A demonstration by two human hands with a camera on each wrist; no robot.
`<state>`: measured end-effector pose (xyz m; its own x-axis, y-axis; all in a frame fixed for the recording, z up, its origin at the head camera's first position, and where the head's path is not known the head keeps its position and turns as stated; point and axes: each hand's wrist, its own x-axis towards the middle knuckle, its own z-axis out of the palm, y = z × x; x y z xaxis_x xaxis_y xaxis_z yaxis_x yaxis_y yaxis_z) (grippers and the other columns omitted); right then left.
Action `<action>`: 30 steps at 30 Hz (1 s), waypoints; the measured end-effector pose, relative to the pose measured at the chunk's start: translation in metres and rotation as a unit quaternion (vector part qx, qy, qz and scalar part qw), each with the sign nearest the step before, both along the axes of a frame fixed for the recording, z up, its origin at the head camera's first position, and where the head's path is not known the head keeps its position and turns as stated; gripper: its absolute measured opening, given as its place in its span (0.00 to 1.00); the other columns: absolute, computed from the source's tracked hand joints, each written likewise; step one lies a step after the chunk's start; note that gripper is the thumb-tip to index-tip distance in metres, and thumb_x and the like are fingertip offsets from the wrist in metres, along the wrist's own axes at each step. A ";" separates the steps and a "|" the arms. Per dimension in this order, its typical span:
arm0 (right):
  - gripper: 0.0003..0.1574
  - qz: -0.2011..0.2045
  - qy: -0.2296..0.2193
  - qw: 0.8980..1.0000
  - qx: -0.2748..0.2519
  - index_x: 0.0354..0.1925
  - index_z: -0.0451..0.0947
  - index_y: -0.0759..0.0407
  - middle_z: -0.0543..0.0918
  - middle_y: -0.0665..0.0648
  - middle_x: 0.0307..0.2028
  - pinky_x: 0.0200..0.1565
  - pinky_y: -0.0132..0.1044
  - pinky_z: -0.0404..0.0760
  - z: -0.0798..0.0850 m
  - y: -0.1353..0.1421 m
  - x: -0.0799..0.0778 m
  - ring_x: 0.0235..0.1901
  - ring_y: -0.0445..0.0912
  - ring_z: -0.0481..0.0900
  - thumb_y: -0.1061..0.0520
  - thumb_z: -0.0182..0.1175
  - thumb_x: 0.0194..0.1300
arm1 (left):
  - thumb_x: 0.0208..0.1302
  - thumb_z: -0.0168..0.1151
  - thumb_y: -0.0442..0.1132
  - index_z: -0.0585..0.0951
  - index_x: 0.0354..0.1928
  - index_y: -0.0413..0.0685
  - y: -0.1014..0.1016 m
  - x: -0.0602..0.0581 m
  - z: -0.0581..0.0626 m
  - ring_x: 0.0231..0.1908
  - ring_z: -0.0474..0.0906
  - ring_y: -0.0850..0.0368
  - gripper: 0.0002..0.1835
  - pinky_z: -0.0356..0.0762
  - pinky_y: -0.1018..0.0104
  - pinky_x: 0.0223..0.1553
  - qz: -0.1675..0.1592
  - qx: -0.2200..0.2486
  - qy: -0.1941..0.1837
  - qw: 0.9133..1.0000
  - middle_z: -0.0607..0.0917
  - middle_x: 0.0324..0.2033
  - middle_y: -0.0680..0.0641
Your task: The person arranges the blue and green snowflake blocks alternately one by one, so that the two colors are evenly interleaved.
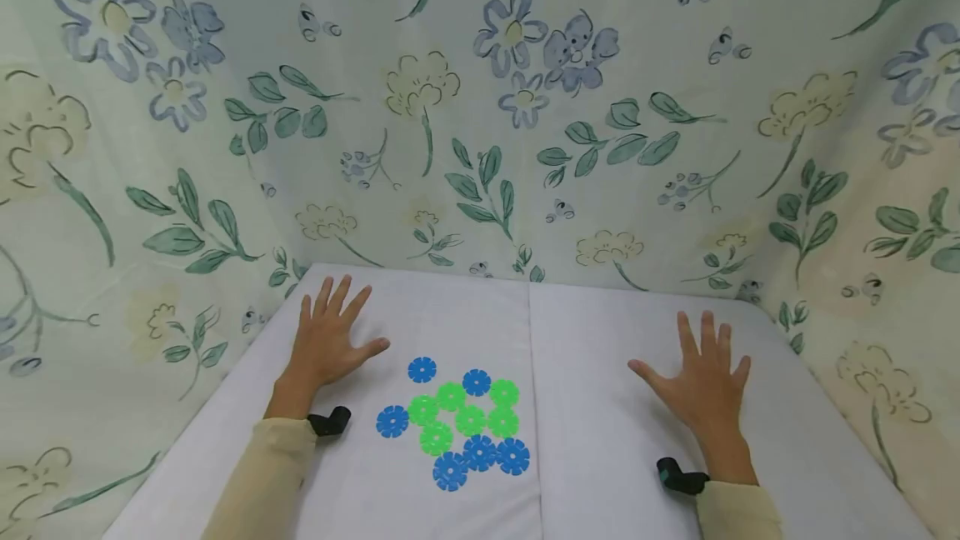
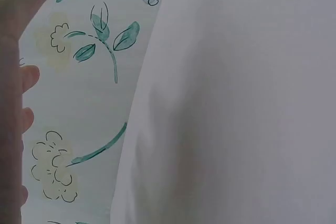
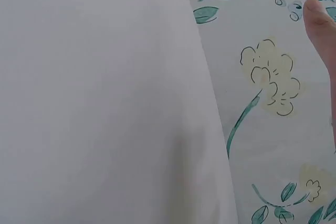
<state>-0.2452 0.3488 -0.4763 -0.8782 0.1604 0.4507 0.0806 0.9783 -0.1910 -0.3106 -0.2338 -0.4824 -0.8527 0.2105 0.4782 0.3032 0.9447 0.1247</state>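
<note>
Over the white worktop (image 1: pixel 600 482), the left hand (image 1: pixel 327 346) and right hand (image 1: pixel 705 382) were spread wide, nothing gripped. Between them, nearer the left, blue discs (image 1: pixel 444 474) and green discs (image 1: pixel 464 417) were clustered; where edges met, neighbours could be dragged by a careless pinch.

Left hand (image 1: pixel 326 347) and right hand (image 1: pixel 706 383) well apart, both splayed

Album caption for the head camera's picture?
Spread left hand and right hand flank blue discs and green discs on white cloth.
</note>
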 end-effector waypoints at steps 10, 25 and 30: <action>0.71 0.050 0.057 0.997 -0.025 0.79 0.51 0.51 0.48 0.65 0.79 0.66 0.77 0.46 0.004 -0.042 -0.014 0.78 0.67 0.42 0.24 0.68 0.48 | 0.55 0.59 0.75 0.68 0.73 0.61 0.016 -0.001 0.001 0.76 0.54 0.36 0.46 0.51 0.27 0.68 -0.066 0.037 0.018 0.997 0.67 0.74 0.44; 0.61 0.079 0.060 0.991 -0.085 0.74 0.64 0.52 0.63 0.65 0.75 0.65 0.74 0.57 0.010 -0.101 -0.022 0.75 0.66 0.56 0.27 0.70 0.50 | 0.57 0.71 0.59 0.72 0.71 0.64 0.032 0.002 -0.011 0.64 0.72 0.47 0.39 0.67 0.36 0.61 -0.128 0.126 -0.053 0.982 0.78 0.64 0.50; 0.57 0.111 0.022 0.986 -0.124 0.74 0.64 0.50 0.65 0.63 0.73 0.63 0.70 0.65 0.010 -0.117 -0.022 0.72 0.64 0.63 0.27 0.67 0.54 | 0.59 0.68 0.62 0.70 0.71 0.66 0.036 0.004 -0.012 0.60 0.76 0.48 0.38 0.67 0.37 0.61 -0.134 0.145 -0.110 0.974 0.78 0.64 0.53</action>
<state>-0.2674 0.2319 -0.4662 -0.8847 0.0761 0.4599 -0.1443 0.8934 -0.4254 -0.3068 -0.1979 -0.4945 -0.8744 0.3216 0.3634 0.4693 0.7508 0.4647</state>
